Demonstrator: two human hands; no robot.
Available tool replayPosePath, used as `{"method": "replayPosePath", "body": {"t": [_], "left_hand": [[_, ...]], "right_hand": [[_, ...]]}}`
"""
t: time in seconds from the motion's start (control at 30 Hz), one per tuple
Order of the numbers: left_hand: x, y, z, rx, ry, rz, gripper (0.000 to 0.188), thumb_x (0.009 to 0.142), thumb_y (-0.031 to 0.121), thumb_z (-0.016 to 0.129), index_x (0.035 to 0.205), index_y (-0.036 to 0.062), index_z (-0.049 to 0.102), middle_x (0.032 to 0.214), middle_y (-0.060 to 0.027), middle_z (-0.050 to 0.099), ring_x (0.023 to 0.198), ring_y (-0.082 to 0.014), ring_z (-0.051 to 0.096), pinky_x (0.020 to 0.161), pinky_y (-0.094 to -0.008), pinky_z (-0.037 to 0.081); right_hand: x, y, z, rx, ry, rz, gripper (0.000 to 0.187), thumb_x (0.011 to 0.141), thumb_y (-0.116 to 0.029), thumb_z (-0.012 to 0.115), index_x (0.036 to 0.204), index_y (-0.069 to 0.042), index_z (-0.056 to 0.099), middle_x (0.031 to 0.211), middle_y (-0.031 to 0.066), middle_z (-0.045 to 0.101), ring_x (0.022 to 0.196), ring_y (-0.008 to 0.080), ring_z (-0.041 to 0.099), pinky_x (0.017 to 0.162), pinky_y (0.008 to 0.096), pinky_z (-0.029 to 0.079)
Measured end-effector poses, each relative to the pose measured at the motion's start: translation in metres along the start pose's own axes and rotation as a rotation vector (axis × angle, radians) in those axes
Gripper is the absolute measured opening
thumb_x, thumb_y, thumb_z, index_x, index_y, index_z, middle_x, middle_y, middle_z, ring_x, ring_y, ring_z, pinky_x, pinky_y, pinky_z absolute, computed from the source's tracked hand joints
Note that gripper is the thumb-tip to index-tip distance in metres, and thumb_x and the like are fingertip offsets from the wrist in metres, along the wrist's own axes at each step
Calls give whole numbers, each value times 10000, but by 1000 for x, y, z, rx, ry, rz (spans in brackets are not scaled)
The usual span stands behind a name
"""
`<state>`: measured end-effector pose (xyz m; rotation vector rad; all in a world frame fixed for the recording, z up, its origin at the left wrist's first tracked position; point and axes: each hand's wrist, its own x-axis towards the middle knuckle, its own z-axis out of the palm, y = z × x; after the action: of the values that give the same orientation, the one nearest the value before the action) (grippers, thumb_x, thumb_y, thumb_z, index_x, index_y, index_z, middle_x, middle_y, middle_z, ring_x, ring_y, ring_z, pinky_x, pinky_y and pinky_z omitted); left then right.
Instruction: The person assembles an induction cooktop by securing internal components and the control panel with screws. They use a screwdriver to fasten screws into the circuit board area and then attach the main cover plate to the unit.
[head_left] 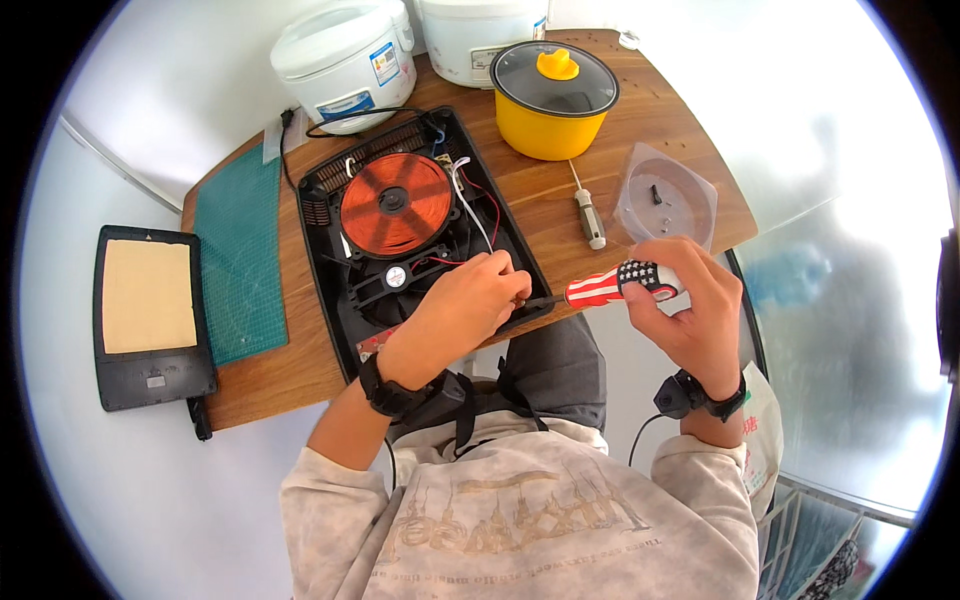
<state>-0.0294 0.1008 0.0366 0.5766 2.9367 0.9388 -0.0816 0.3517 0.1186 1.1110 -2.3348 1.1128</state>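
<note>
An opened induction cooker base (498, 205) lies on the wooden table, its round copper coil (425, 190), fan (397, 275) and wires exposed. My left hand (465, 305) reaches over its near right part, thumb and fingers pinched together close to the corner. Whatever they pinch is hidden. My right hand (695, 305) grips a screwdriver (597, 288) with a stars-and-stripes handle, held nearly level. Its shaft points left to the base's near right corner, beside my left fingertips. The tip's exact contact cannot be made out.
A second screwdriver (589, 220) lies beside a clear plastic dish (640, 165) holding small dark parts. Behind stand a yellow pot (550, 130) and two white rice cookers (345, 65) (465, 40). At left are a green cutting mat (240, 260) and a black-framed panel (150, 295).
</note>
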Motion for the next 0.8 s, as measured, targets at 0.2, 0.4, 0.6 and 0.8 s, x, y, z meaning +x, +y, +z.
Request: {"method": "replayPosePath", "body": {"t": [0.2,0.4,0.6,0.8], "left_hand": [[-1,0,-1,-41,5,3,121,864,48,708,978,63,670,956,-80,579,924,-282,630,808,-398,529],[-1,-2,0,-2,11,20,124,862,61,717,981,67,682,957,-83,576,924,-284,627,809,-400,529],[-2,-3,0,-20,22,29,131,863,64,718,990,63,685,962,-86,579,925,-289,627,810,-403,529],[-3,-3,1,-33,25,18,141,859,65,721,996,62,687,968,-84,583,929,-289,625,807,-399,528]], "right_hand": [[3,-1,6,-14,-39,0,269,762,-56,784,1009,-47,678,842,86,666,662,236,657,620,303,532],[6,-2,10,3,-65,-7,284,766,-59,787,1025,-51,671,844,77,662,674,233,671,622,306,537],[10,-6,12,4,-81,-35,292,764,-51,791,1029,-51,669,844,74,661,681,232,681,615,302,536],[13,-7,13,-30,-68,-64,293,758,-49,793,1026,-57,673,846,77,658,667,245,670,599,311,532]]}}
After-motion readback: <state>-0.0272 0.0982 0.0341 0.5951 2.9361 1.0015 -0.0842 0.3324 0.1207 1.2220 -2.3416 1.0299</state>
